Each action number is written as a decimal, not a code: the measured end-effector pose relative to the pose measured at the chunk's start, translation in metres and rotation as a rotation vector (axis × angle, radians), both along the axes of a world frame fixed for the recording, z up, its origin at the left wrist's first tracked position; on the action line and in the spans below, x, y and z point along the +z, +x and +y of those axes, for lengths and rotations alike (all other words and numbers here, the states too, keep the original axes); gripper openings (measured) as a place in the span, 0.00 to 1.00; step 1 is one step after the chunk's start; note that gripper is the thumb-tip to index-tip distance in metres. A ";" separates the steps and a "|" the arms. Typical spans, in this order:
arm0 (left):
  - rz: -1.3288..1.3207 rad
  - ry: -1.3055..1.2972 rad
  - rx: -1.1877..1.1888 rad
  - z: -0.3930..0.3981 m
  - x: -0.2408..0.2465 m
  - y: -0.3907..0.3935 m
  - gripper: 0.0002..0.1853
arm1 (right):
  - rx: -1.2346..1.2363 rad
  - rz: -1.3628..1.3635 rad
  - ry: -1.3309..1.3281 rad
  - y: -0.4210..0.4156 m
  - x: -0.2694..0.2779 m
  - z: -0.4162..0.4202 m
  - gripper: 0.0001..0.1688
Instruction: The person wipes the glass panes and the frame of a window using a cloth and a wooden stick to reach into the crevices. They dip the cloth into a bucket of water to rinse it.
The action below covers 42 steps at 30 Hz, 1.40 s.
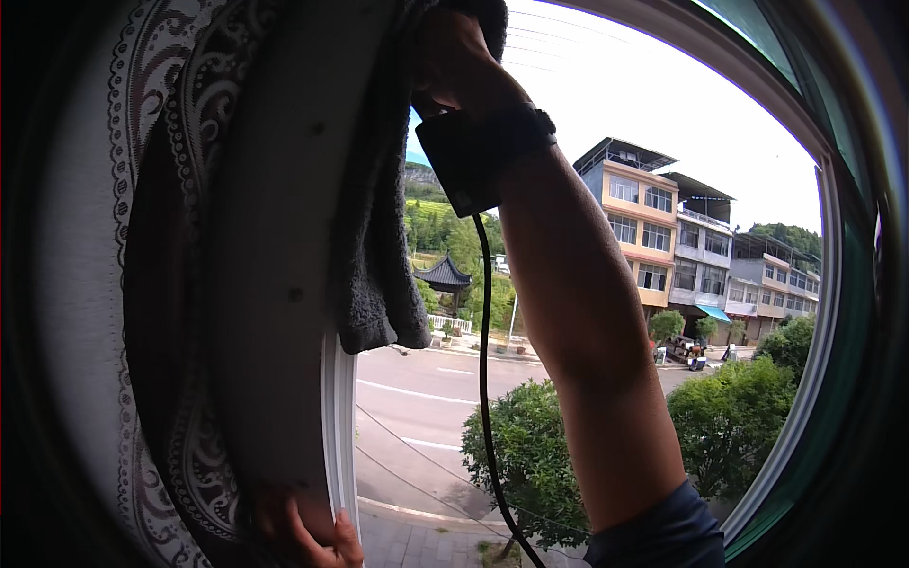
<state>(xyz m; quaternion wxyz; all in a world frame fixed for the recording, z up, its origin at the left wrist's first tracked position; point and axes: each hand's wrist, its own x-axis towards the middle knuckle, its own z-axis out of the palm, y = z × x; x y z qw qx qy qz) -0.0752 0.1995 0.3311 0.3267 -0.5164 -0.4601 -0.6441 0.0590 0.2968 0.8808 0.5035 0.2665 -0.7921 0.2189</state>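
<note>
My right hand (pixel 454 53) is raised at the top of the view, its fingers on a dark grey terry cloth (pixel 376 284). The cloth hangs down along the inner side of the window opening, its folded lower end loose. Shadow and the cloth hide most of those fingertips. Low on the left, my left hand (pixel 312 536) grips the edge of the white window frame (pixel 339 440), thumb on the frame's outer side. Between the two hands runs the shaded window reveal (pixel 284 248), with two small dark spots on it.
A patterned curtain (pixel 206 92) hangs at the left. From a black box (pixel 458 163) strapped at my right wrist, a black cable (pixel 486 355) drops across the opening. Green-tinted glass (pixel 845 341) borders the right. Outside, a street (pixel 419 394), trees (pixel 738 397) and buildings (pixel 635 227) lie below.
</note>
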 end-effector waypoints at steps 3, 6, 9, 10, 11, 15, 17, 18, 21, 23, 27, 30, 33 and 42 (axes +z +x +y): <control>-0.002 0.003 -0.010 0.000 -0.001 0.000 0.33 | -0.294 0.087 -0.099 0.010 -0.007 -0.009 0.20; -0.015 -0.003 0.009 -0.001 -0.001 0.002 0.34 | -0.548 0.127 -0.161 0.021 -0.009 -0.018 0.19; -0.011 -0.011 0.039 -0.003 0.000 0.002 0.34 | -0.750 0.115 -0.210 0.024 -0.015 -0.024 0.18; -0.006 -0.014 0.049 -0.004 0.000 0.002 0.34 | -0.796 0.102 -0.231 0.022 -0.019 -0.024 0.18; 0.006 -0.020 0.051 -0.004 0.000 0.001 0.34 | -0.837 0.088 -0.251 0.021 -0.024 -0.023 0.18; 0.030 -0.026 0.022 0.002 -0.001 0.005 0.34 | -0.910 0.057 -0.239 0.021 -0.056 -0.022 0.17; 0.028 -0.033 0.093 -0.001 -0.005 -0.004 0.34 | -0.783 0.048 -0.301 0.003 -0.070 -0.007 0.16; 0.024 -0.015 0.090 0.002 -0.007 -0.004 0.34 | -0.662 0.020 -0.368 0.001 -0.070 -0.009 0.15; 0.017 -0.031 0.059 -0.002 -0.008 -0.005 0.35 | -0.544 0.033 -0.432 -0.008 -0.054 0.004 0.11; 0.003 -0.048 0.010 0.002 -0.008 0.004 0.35 | -0.593 0.109 -0.228 -0.002 -0.035 0.013 0.12; -0.022 -0.073 0.023 0.003 -0.010 0.006 0.34 | -0.262 0.096 -0.304 -0.009 -0.029 0.027 0.14; -0.023 -0.144 0.201 0.002 -0.030 0.004 0.38 | -0.303 0.163 -0.273 -0.014 -0.037 0.026 0.12; -0.125 -0.151 0.064 0.013 -0.051 0.003 0.37 | -0.500 0.070 -0.197 0.004 -0.060 0.025 0.11; -0.010 -0.077 0.076 -0.002 -0.018 -0.004 0.38 | -0.789 0.113 -0.080 0.011 -0.235 0.025 0.12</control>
